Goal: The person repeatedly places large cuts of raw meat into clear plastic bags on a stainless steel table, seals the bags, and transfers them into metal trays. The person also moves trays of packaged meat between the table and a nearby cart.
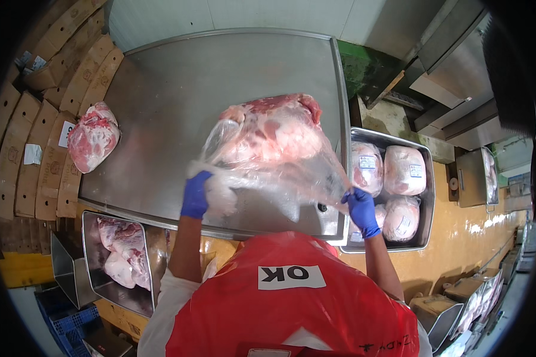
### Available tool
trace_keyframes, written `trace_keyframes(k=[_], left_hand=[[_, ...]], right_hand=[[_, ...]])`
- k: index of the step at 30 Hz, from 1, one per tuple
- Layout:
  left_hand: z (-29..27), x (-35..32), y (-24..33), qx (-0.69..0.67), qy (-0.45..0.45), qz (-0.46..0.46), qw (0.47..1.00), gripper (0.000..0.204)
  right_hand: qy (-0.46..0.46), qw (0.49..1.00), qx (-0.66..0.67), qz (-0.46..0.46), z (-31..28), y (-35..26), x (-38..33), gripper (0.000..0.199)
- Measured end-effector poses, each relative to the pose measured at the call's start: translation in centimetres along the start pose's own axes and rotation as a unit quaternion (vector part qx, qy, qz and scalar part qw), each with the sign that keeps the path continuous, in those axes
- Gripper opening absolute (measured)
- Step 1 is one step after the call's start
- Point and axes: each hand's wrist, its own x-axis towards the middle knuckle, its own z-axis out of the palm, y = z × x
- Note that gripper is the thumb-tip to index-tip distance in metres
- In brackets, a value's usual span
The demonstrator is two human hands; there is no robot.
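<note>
Big raw meat cut [274, 128] sits half inside a clear plastic bag [280, 172] on the steel table [178, 101], just beyond both sets of fingers. Looks heavy, floppy and slick, so I'd grab the film. Left hand [195, 195] and right hand [361, 211] both pinch the bag's edge. Tray [426, 220] beside the right fingers holds wrapped cuts; bin [89, 262] below the left holds raw meat.

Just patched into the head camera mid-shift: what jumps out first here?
The big cut of raw meat in the middle of the steel table, half inside a clear plastic bag. The left hand and right hand, both in blue gloves, grip the bag's near edge. A tray of wrapped meat sits at the right, and another cut lies at the table's left edge.
</note>
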Motion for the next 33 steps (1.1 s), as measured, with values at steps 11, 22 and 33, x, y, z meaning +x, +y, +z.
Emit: trace_keyframes(k=[11,22,33], left_hand=[[0.8,-10.2,13.5,0.056,-0.017,0.297,0.953,0.029],[5.0,-11.0,-1.8,0.553,-0.101,0.420,0.712,0.041],[6.8,-5.7,-2.2,0.643,0.075,0.390,0.655,0.034]], right_hand=[[0.000,0.983,-0.078,-0.166,0.2,-2.0,-0.6,0.024],[-0.161,0.972,0.031,-0.170,10.6,-12.9,2.1,0.025],[-0.045,0.974,0.146,-0.165,10.9,-20.9,4.1,0.021]])
